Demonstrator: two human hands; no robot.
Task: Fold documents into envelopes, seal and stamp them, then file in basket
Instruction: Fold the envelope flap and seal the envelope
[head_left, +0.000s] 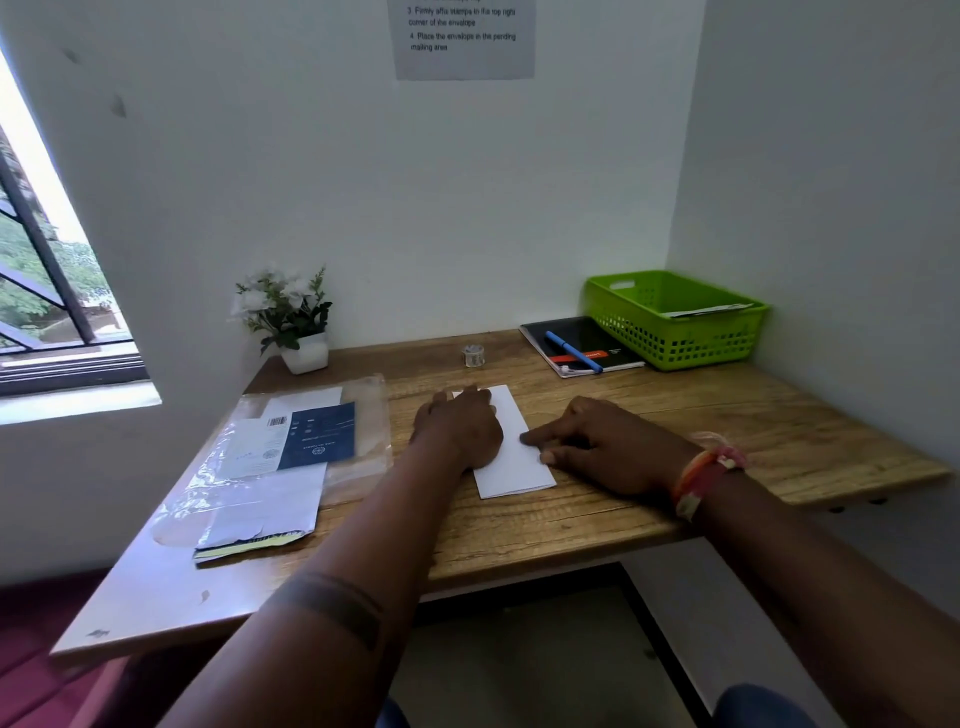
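The left hand (460, 431) lies flat on the folded paper (511, 457), fingers straight; the right hand (605, 447) presses its right edge with loosely bent fingers.

White corner walls (467, 208), wooden desk (727, 415), barred daylit window (47, 270) at left

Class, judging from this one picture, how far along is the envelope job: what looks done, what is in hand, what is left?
Done: paper already lies in the green basket. In hand: the left hand and right hand press a folded white paper flat on the desk. Left: enveloping, sealing, stamping and filing it; the envelope packet lies beside.
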